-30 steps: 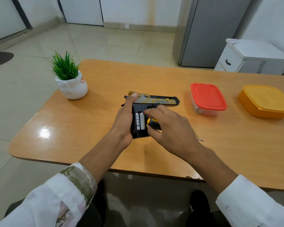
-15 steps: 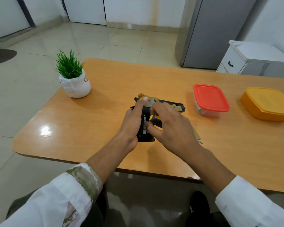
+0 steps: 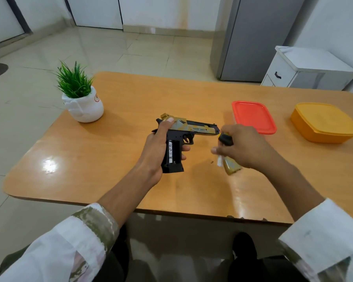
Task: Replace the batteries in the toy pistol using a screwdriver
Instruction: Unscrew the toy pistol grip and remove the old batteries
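Observation:
My left hand (image 3: pixel 157 147) grips the black and tan toy pistol (image 3: pixel 194 128) by its handle, barrel pointing right, held just above the wooden table (image 3: pixel 110 151). The grip's battery bay is open and one white battery (image 3: pixel 170 151) shows inside. My right hand (image 3: pixel 247 147) is to the right of the pistol and holds the black and yellow screwdriver (image 3: pixel 225 138), with a blurred white battery (image 3: pixel 219 161) at its fingertips. The tan grip cover (image 3: pixel 231 167) lies on the table under that hand. A small dark screw (image 3: pixel 212 162) lies between the two hands.
A white pot with a green plant (image 3: pixel 81 98) stands at the table's left. A red-lidded box (image 3: pixel 253 117) and a yellow box (image 3: pixel 322 122) sit at the right. A grey fridge (image 3: pixel 253 37) and a white cabinet (image 3: pixel 306 68) stand beyond the table.
My right hand has pulled away to the right of the pistol's grip with a battery at its fingertips. Two batteries showed in the bay before; one shows now. My left hand has turned the pistol upright.

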